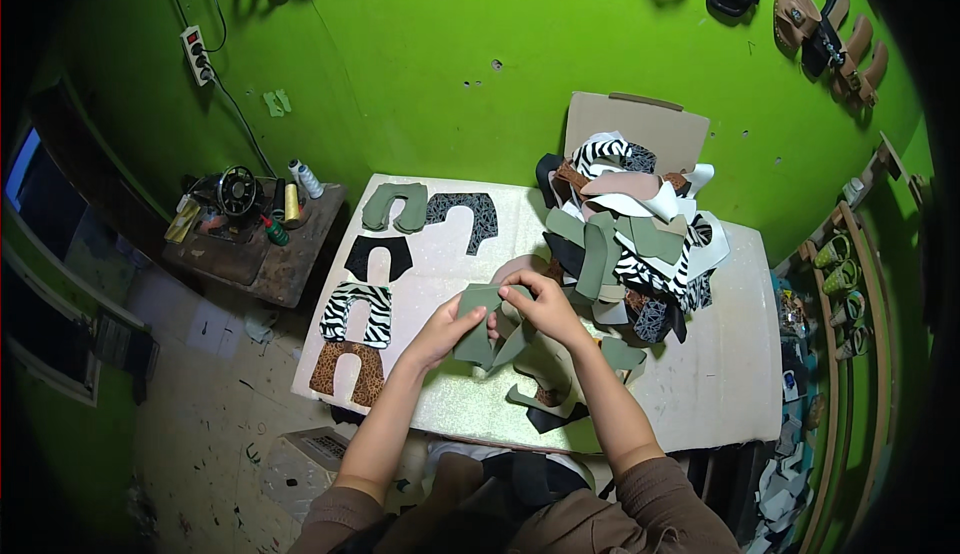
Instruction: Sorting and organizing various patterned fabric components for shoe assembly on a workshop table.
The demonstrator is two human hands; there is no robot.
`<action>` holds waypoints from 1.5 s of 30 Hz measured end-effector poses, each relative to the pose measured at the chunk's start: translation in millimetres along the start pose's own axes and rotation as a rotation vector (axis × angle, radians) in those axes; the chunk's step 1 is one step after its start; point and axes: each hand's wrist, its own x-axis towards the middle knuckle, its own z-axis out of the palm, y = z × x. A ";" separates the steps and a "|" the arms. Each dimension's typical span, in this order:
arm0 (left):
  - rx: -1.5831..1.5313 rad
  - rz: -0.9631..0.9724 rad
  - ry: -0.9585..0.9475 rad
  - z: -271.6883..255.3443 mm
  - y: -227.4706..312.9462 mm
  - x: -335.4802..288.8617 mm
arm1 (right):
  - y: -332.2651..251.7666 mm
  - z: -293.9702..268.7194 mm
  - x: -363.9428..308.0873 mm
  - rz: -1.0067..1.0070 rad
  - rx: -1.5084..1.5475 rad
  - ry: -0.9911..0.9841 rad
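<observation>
Both hands meet over the middle of a pale table (730, 374). My left hand (446, 330) and my right hand (545, 306) together grip an olive-green U-shaped fabric piece (484, 339), held just above the tabletop. More green and dark cut pieces (545, 394) lie under and in front of my hands. To the left, sorted U-shaped pieces lie in small stacks: green (394, 206), dark patterned (465, 218), black (378, 257), zebra-striped (358, 314) and brown leopard-print (347, 372).
A big heap of mixed cut pieces (630, 244) fills the table's back right, in front of a cardboard box (640, 129). A sewing machine with thread spools (240, 199) stands on a low table at the left. Sandals (820, 24) hang on the green wall; a shoe rack (840, 284) is at the right.
</observation>
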 end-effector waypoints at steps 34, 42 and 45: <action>-0.392 -0.308 -0.007 -266.3 -9.3 53.4 | 121.0 127.3 144.7 0.749 1.104 0.206; -0.222 -0.080 0.218 -328.4 10.0 132.7 | 112.4 142.1 236.9 0.631 1.000 0.188; -0.002 0.074 0.330 -350.6 16.1 167.3 | 104.6 149.2 271.7 0.587 0.870 0.201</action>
